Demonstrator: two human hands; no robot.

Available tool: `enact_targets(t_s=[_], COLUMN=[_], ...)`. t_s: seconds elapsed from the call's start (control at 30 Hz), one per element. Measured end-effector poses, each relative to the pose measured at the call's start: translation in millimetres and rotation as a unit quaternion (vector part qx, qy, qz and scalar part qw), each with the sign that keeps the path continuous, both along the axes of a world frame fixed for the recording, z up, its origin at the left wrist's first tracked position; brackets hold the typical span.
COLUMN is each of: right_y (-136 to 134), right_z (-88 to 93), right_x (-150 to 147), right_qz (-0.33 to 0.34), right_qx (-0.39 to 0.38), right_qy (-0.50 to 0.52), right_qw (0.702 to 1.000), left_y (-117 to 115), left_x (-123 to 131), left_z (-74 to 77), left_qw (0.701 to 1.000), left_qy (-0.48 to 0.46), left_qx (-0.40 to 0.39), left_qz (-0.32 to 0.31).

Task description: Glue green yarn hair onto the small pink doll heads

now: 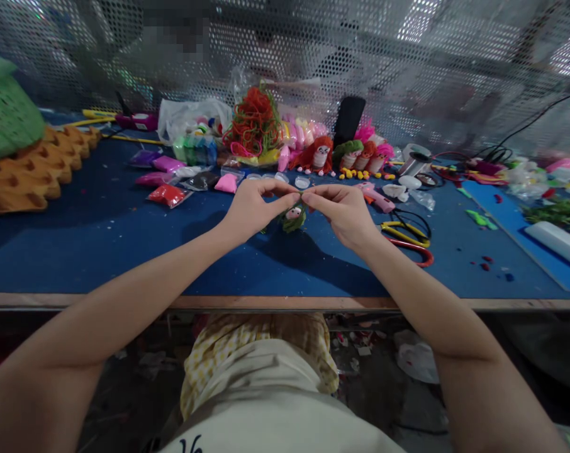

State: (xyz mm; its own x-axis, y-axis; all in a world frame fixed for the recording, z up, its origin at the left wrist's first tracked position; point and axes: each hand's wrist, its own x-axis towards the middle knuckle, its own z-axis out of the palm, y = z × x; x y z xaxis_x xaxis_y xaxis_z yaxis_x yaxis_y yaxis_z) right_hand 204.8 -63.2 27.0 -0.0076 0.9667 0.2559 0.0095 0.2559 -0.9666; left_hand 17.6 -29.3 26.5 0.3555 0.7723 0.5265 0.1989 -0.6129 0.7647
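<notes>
A small doll head (293,214) with a pale pink face and green yarn hair shows just below my fingertips, over the blue tabletop. My left hand (261,204) pinches thumb and forefinger together at the top of the green hair. Meeting it from the other side, my right hand (339,211) makes the same pinch, its fingertips almost touching the left ones. The fine strands between them look like the doll's green yarn hair, partly hidden by the fingers. Whether the doll rests on the table or hangs is unclear.
Yellow-handled pliers (405,233) and a red-handled tool (414,251) lie by my right forearm. Behind are a red clay packet (167,195), a yarn pile (254,123), finished dolls (320,156) and a black phone (350,118). An orange egg tray (44,167) stands left.
</notes>
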Motion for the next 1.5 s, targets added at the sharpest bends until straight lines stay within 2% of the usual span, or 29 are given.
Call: enact_targets(t_s=[0.33,0.47,0.67,0.93,1.1,1.5], right_y=[2.0,0.8,-0.6,-1.4,-0.5,-1.3], right_z=[-2.1,-1.5,1.2,0.2,-0.9,-8.0], right_x=[0.0,-1.0,-1.2,-0.7,-0.8,-4.9], right_qz=[0.001,0.027,0.056,0.033,0.018,-0.056], right_qx=[-0.001,-0.025,-0.021,0.000,0.005,0.043], right_qy=[0.001,0.023,0.024,0.001,-0.007,-0.023], right_qw=[1.000,0.999,0.998,0.999,1.000,0.997], left_y=[1.9,2.5,3.1,3.4,4.4,3.9], left_x=[2.0,3.0,4.7,5.6,4.4,5.0], left_z=[-6.6,-9.4,-10.5,-10.0,-10.4,-9.4], left_qw=[0.997,0.994,0.986,0.974,0.974,0.979], left_qy=[-0.075,-0.094,-0.126,-0.164,-0.145,-0.138], left_qx=[-0.022,-0.044,-0.100,-0.147,-0.163,-0.138], left_qz=[-0.021,-0.025,-0.050,-0.058,-0.061,-0.050])
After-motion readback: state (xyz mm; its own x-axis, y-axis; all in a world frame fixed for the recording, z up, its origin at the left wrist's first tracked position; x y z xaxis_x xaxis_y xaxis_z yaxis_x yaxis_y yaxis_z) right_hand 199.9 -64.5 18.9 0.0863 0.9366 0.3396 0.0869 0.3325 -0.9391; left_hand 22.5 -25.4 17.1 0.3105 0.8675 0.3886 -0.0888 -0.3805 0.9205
